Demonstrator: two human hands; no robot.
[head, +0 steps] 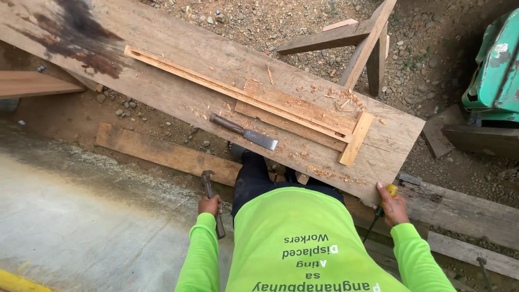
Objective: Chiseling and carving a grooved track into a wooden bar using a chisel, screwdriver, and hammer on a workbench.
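My left hand (208, 205) is closed around the handle of a claw hammer (212, 197), held low beside my left leg with its head pointing away from me. My right hand (393, 206) grips a thin tool with a yellow handle (391, 190) and rests against the near edge of a wide, worn plank (178, 54). On the plank lie a broad chisel with a brown handle (244, 132) and a long assembly of thin wooden strips (294, 111) ending in a short crosspiece (356, 138). Wood shavings are scattered around them.
The plank rests on a wooden trestle (366, 43) over gravel ground. Loose boards (162, 152) lie on the dirt below it. A green metal machine (496, 65) stands at the right edge. A concrete slab (81, 216) spreads at lower left.
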